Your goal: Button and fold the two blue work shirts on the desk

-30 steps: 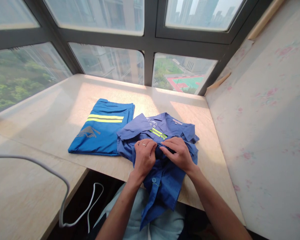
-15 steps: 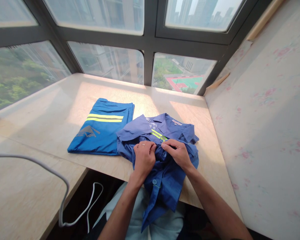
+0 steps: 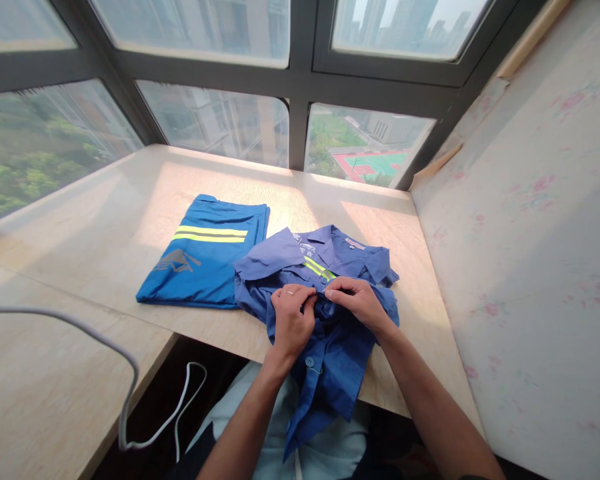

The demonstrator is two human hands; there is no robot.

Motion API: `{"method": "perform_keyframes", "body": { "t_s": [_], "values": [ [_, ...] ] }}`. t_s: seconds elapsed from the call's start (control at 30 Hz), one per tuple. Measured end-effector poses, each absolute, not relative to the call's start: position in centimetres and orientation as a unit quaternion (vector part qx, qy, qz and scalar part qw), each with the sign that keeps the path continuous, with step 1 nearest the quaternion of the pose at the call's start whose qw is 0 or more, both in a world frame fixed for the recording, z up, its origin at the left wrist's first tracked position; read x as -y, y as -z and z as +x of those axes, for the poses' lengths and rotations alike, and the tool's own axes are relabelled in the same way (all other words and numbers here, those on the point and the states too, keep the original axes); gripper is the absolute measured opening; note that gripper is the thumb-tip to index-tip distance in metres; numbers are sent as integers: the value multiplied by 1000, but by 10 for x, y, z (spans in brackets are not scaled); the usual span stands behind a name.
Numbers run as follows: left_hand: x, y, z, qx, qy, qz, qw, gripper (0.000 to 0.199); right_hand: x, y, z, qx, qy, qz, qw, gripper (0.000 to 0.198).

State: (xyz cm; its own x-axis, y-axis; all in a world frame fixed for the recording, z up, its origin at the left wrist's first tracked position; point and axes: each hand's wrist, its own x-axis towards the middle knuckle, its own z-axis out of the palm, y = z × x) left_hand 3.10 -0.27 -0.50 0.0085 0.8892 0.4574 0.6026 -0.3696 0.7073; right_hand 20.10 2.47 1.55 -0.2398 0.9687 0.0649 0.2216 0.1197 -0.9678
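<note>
A blue work shirt (image 3: 275,260) with a collar and yellow reflective stripes lies on the counter, its lower front hanging over the edge onto my lap. My left hand (image 3: 294,317) wears a ring and pinches the front placket near the shirt's middle. Close beside it, my right hand (image 3: 355,301) pinches the same placket between thumb and fingers. A button (image 3: 309,362) shows lower on the hanging part, with a pale thread by it. Whatever small part lies between the fingertips is hidden.
Left of the shirt is a folded blue garment (image 3: 205,260) with yellow stripes and a grey logo. A white cable (image 3: 90,331) loops over the counter (image 3: 80,273) at left. Windows (image 3: 215,120) stand behind; a flower-patterned wall (image 3: 525,267) rises on the right.
My left hand has shifted slightly right, its fingertips nearer to those of my right hand. Both hands keep their pinch on the placket, and the shirt lies nearly as before.
</note>
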Motion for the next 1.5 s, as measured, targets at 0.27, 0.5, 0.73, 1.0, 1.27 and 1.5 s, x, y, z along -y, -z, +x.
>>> {"method": "perform_keyframes", "body": {
  "t_s": [0.27,0.5,0.73,1.0,1.27,1.5],
  "values": [
    [1,14,31,-532,-465,680,197,14,-29,-13,206,609,-523,-476,359,16],
    [-2,15,29,-530,-467,661,253,17,-29,-5,201,632,-474,-497,359,17],
    [-6,17,26,-525,-452,659,294,19,-26,-1,199,656,-431,-505,359,17],
    [-8,16,23,-530,-430,661,311,17,-25,8,193,687,-348,-500,396,17],
    [-3,19,32,-566,-445,621,309,15,-28,11,195,698,-355,-465,412,15],
    [-9,20,27,-551,-428,636,330,5,-28,11,196,689,-377,-466,408,16]
  ]
}}
